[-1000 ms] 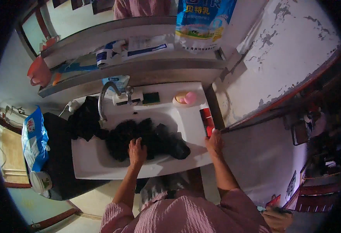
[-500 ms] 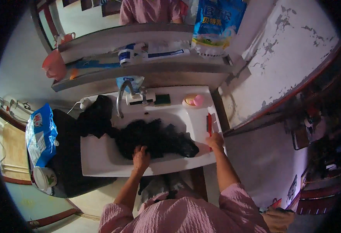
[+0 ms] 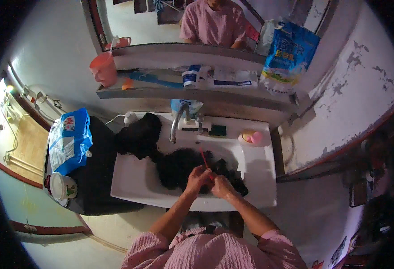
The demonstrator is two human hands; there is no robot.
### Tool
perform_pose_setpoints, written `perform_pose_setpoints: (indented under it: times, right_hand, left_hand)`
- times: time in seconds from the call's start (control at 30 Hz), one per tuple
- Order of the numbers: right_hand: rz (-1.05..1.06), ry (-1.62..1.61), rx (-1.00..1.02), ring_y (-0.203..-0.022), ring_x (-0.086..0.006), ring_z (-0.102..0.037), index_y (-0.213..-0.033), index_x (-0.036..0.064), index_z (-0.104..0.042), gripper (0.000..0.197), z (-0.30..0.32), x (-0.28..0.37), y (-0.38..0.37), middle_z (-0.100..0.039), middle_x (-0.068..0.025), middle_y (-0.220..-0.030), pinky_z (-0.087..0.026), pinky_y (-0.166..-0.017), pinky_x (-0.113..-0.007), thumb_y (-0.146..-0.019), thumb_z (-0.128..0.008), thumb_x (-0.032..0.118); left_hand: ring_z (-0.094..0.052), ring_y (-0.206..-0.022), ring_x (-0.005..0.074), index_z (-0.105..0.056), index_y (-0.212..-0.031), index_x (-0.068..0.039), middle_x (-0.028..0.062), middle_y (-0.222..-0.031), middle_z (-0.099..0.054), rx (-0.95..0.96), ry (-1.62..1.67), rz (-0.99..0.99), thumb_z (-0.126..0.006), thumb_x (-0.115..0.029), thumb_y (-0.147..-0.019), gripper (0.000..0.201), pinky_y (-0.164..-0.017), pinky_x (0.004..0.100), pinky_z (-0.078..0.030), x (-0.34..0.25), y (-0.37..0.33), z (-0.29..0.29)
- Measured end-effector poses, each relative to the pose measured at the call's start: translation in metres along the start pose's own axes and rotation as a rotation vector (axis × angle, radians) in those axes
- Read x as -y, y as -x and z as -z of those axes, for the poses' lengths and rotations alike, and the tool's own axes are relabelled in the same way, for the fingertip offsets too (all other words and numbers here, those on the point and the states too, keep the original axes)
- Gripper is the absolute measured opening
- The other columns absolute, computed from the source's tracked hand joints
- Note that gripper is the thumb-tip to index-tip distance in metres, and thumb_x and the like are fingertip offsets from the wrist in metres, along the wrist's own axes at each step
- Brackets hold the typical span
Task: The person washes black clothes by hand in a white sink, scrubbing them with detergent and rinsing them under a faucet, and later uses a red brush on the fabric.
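Observation:
A slim red comb (image 3: 204,158) stands tilted over the white sink (image 3: 262,184), its upper end showing above my fingers. My left hand (image 3: 198,180) pinches it around the middle. Close beside, my right hand (image 3: 223,186) is closed around its lower end, which the fingers hide. Under both hands a black, shaggy mass like a wig or long hair (image 3: 174,168) fills the basin. More dark material (image 3: 142,134) drapes over the sink's left rim and joins it.
A curved faucet (image 3: 176,121), a green sponge (image 3: 218,130) and a pink item on a soap dish (image 3: 250,137) line the sink's back. Above runs a shelf (image 3: 232,96) with a pink cup (image 3: 102,69). At left are a blue bag (image 3: 73,139) and white tub (image 3: 63,186).
My right hand has picked the red comb up off the sink's right rim and brought it left over the basin. My left hand has left the black mass and grips the comb. The view has shifted.

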State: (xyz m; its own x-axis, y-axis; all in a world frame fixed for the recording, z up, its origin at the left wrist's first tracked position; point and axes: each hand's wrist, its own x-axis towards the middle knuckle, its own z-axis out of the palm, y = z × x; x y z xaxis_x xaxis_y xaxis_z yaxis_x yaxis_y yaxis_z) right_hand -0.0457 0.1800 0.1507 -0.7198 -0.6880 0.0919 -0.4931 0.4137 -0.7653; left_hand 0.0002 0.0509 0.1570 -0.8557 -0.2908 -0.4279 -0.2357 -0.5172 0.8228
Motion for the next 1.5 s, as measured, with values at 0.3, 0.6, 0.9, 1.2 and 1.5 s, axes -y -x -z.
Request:
perform_pose_setpoints:
  times: [0.3,0.6,0.9,1.2,1.5]
  right_hand:
    - [0.129,0.041,0.379,-0.064,-0.0333,-0.060,-0.090,-0.0005,-0.054,0.027,-0.022,0.026,-0.092,-0.061,-0.0190,-0.072,-0.047,-0.055,-0.038,-0.083,-0.053,0.025]
    - [-0.569,-1.531,0.168,-0.060,-0.0131,-0.053,-0.096,0.0065,-0.056,0.017,0.026,-0.009,-0.171,-0.060,-0.0066,-0.084,-0.043,-0.051,-0.025,-0.085,-0.054,0.018]
    - [-0.538,-1.940,-0.334,-0.063,-0.0170,-0.052,-0.079,-0.0046,-0.051,0.008,0.045,-0.044,-0.193,-0.053,-0.0103,-0.071,-0.044,-0.057,-0.026,-0.081,-0.049,0.003]
    - [-0.514,-1.087,-0.009,-0.081,-0.0174,-0.058,-0.096,0.0040,-0.057,0.017,-0.033,-0.009,-0.134,-0.061,-0.0073,-0.088,-0.046,-0.074,-0.028,-0.082,-0.054,0.014]
    - [-0.697,-1.186,0.177,-0.090,-0.0218,-0.058,-0.096,0.0029,-0.060,0.021,-0.112,-0.043,-0.149,-0.061,-0.0085,-0.096,-0.046,-0.079,-0.035,-0.084,-0.053,0.019]
  left_hand:
    - [-0.060,-0.081,0.0217,-0.049,-0.101,-0.003,0.0110,-0.089,-0.061,-0.158,0.278,-0.171,-0.053,-0.007,-0.080,0.022,-0.073,0.0332,-0.049,-0.018,-0.026,0.061]
    - [-0.057,-0.086,0.0317,-0.038,-0.110,-0.005,0.0158,-0.095,-0.055,0.132,0.757,0.050,-0.050,0.000,-0.078,0.035,-0.075,0.0421,-0.048,-0.037,-0.029,0.075]
    - [-0.054,-0.092,0.0342,-0.041,-0.105,-0.001,0.0192,-0.099,-0.054,0.149,0.857,0.166,-0.055,-0.003,-0.075,0.033,-0.082,0.0450,-0.046,-0.039,-0.054,0.079]
    - [-0.054,-0.092,0.0350,-0.052,-0.094,-0.005,0.0207,-0.097,-0.054,-0.134,0.078,0.020,-0.050,-0.017,-0.081,0.018,-0.075,0.0448,-0.047,-0.051,-0.093,0.076]
    - [-0.053,-0.087,0.0380,-0.043,-0.116,-0.012,0.0183,-0.100,-0.047,-0.294,-1.234,-0.412,-0.056,-0.010,-0.073,0.045,-0.070,0.0434,-0.046,-0.046,-0.013,0.060]
